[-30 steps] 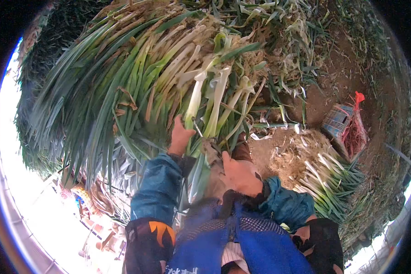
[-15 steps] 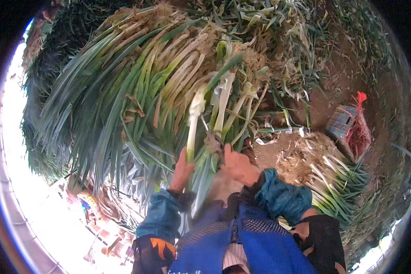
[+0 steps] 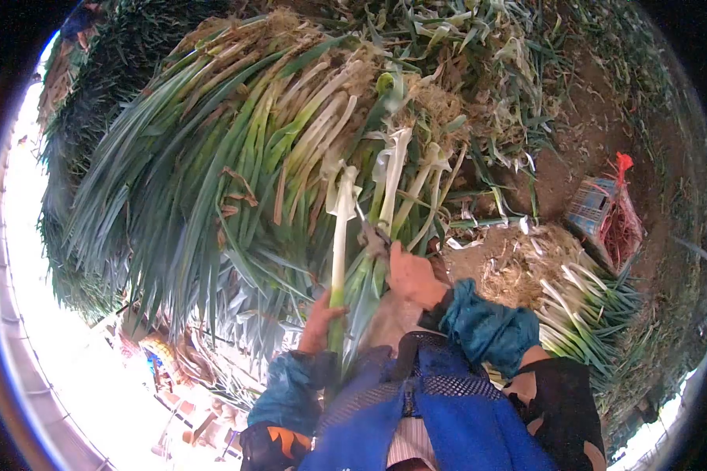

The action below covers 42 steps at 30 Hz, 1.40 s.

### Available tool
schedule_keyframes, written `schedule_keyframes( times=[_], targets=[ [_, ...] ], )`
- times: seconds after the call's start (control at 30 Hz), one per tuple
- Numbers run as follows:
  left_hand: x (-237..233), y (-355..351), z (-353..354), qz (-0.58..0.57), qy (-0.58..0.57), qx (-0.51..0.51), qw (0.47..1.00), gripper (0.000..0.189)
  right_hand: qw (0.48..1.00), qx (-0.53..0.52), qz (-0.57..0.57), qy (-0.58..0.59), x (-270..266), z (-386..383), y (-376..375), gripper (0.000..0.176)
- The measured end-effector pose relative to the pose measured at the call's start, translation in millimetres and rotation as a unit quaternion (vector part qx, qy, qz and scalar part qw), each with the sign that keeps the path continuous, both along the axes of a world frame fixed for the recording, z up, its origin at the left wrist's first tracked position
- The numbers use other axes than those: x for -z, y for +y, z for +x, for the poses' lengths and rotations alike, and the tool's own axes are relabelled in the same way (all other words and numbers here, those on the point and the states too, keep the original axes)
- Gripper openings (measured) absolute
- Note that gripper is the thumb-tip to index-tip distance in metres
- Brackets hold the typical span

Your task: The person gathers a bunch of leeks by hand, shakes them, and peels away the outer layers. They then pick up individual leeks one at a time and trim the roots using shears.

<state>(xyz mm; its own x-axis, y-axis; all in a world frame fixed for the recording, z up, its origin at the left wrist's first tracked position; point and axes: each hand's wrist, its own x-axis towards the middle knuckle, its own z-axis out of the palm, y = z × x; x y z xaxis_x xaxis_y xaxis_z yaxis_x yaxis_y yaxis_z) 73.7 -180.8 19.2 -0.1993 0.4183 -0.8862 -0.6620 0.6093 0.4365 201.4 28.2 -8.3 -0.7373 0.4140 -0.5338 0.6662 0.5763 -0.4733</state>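
Upright in front of me stands a leek (image 3: 338, 255) with a white stem and loose skin frayed around its upper end. My left hand (image 3: 318, 322) is closed around its green lower part. My right hand (image 3: 416, 276) grips what looks like an air blow gun (image 3: 375, 240), dark with a thin metal nozzle. The nozzle points up close beside the leek's frayed top. Partly peeled leeks (image 3: 393, 184) lie just beyond the nozzle. A big heap of unpeeled leeks (image 3: 212, 149), roots at the top and green leaves trailing left, lies beyond my left hand.
To the right lies a pile of peeled leeks (image 3: 585, 314) with roots attached. Behind it is a carton (image 3: 593, 202) with red netting (image 3: 622, 224). Leaf scraps (image 3: 487, 71) cover the ground at the back.
My left hand and the leek have moved down and slightly right. A green leaf at the leek's top is gone from there, and its skin hangs differently. The blow gun has shifted slightly right.
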Motion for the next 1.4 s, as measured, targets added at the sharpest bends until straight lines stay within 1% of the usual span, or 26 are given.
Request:
schedule_keyframes(
  times=[0.07,0.1,0.2,0.3,0.4,0.5,0.6,0.63,0.7,0.73,0.8,0.83,0.87,0.9,0.93,1.0,1.03,1.07,1.13,1.17,1.23,1.3,1.4],
  targets=[
    [-5.9,-0.3,2.4,0.005,-0.022,-0.023,0.999,0.061,0.998,0.016,0.020,0.060,21.4,-19.5,13.1,0.035],
    [-9.3,2.8,3.0,0.004,-0.021,-0.019,1.000,0.061,0.995,0.025,0.031,0.088,25.2,-25.9,17.8,0.035],
    [-22.2,13.1,7.1,0.009,-0.008,-0.052,0.999,0.050,0.989,-0.002,0.077,0.127,23.6,-30.2,19.3,0.034],
    [-14.9,10.0,4.2,-0.017,0.024,0.018,0.999,0.059,0.998,0.040,-0.033,0.042,8.4,-26.4,9.6,0.031],
    [-18.9,12.3,7.1,-0.009,0.019,-0.015,1.000,0.059,0.999,0.005,-0.036,0.004,1.2,-33.7,15.3,0.028],
    [-21.9,12.3,7.4,0.006,0.046,-0.019,0.999,0.061,0.997,0.054,-0.018,0.057,11.9,-43.3,36.1,0.026],
    [-36.0,19.0,12.0,0.023,0.082,-0.020,0.996,0.063,0.993,0.103,-0.045,0.047,5.9,-35.1,42.4,0.025],
    [-35.1,23.4,9.2,0.015,0.128,0.010,0.992,0.065,0.992,0.102,-0.065,0.038,-11.2,-29.2,44.7,0.034],
    [-29.1,40.3,-4.2,0.000,0.218,0.066,0.974,0.069,0.992,0.064,-0.089,0.056,-52.4,-14.1,46.6,0.051],
    [-30.7,59.9,-14.4,0.021,0.255,0.087,0.963,0.068,0.992,0.045,-0.100,0.066,-64.0,-6.9,44.9,0.060],
    [-35.0,97.5,-36.6,0.059,0.330,0.130,0.933,0.068,0.989,0.051,-0.068,0.123,-65.8,4.9,35.4,0.064],
    [-19.7,100.9,-36.4,0.065,0.347,0.139,0.925,0.068,0.986,0.055,-0.053,0.151,-63.3,8.2,34.4,0.067],
    [7.1,103.8,-32.7,0.073,0.364,0.148,0.917,0.069,0.985,0.062,-0.046,0.154,-55.8,10.0,37.3,0.066],
    [15.2,113.9,-28.1,0.081,0.381,0.155,0.908,0.069,0.985,0.069,-0.040,0.156,-49.6,9.7,41.6,0.065],
    [19.0,117.1,-20.3,0.050,0.384,0.186,0.903,0.071,0.984,0.075,-0.035,0.160,-44.0,9.5,45.7,0.065],
    [18.6,110.9,0.1,-0.021,0.388,0.253,0.886,0.073,0.988,0.118,-0.034,0.098,-33.5,4.4,58.0,0.062],
    [23.2,104.0,6.4,0.006,0.398,0.256,0.881,0.074,0.988,0.138,-0.038,0.065,-30.0,1.3,63.9,0.061],
    [27.5,97.4,10.0,-0.012,0.399,0.264,0.878,0.074,0.989,0.138,-0.034,0.050,-21.2,-0.8,68.1,0.058],
    [21.7,98.1,12.6,-0.047,0.403,0.278,0.871,0.073,0.990,0.134,-0.025,0.022,5.3,-6.7,77.8,0.053],
    [21.6,96.0,13.4,-0.045,0.404,0.281,0.869,0.073,0.986,0.163,-0.034,0.031,16.4,-9.5,85.3,0.047],
    [23.1,90.3,12.8,-0.041,0.408,0.285,0.867,0.073,0.984,0.175,-0.021,0.010,26.3,-15.0,99.5,0.046],
    [23.4,82.5,19.3,-0.018,0.411,0.277,0.868,0.073,0.984,0.177,-0.009,0.001,25.0,-17.8,103.6,0.044],
    [29.6,77.1,23.8,0.005,0.400,0.254,0.881,0.072,0.988,0.149,-0.006,0.030,9.0,-10.7,92.1,0.043]
  ],
)
